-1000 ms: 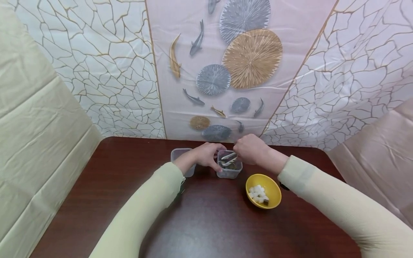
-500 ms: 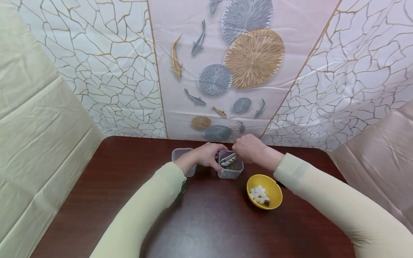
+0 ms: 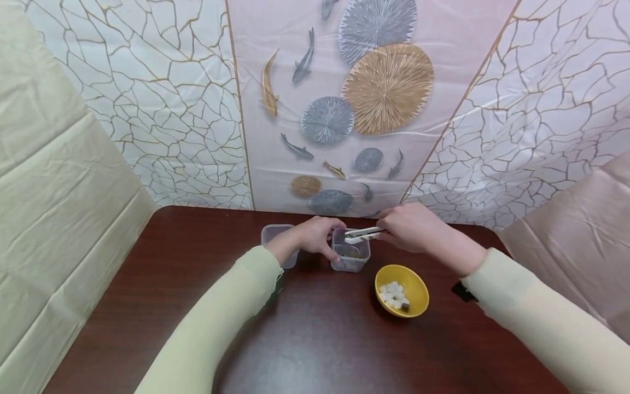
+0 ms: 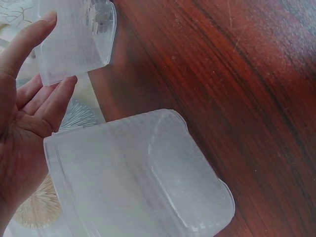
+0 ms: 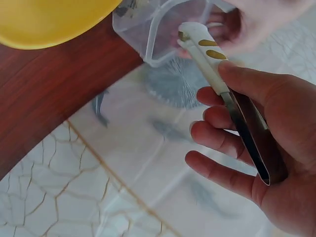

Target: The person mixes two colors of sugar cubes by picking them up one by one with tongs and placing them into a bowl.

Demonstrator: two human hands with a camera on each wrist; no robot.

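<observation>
My left hand [image 3: 313, 235] holds a small clear plastic container [image 3: 348, 266], thumb on the near side and fingers on the far side. Some dark bits lie in the container's bottom. Tongs [image 3: 365, 235] with white tips and a metal handle are gripped in my right hand [image 3: 410, 226], their tips over the container's opening. In the right wrist view, a small olive-brown bit [image 5: 183, 36] shows at the tongs' tips. A yellow bowl [image 3: 418, 294] with several white cubes [image 3: 392, 294] and a dark brown cube [image 3: 405, 307] stands nearer, below my right hand.
Another clear plastic container [image 4: 113, 173] stands to the left, partly covered by my left forearm in the head view. The dark wooden table [image 3: 305, 339] ends at a patterned cloth backdrop [image 3: 197, 137]. Beige cloth hangs at both sides.
My right hand has moved right and turned, drawing the tongs up from inside the container to above its opening. My left hand has stayed on the container.
</observation>
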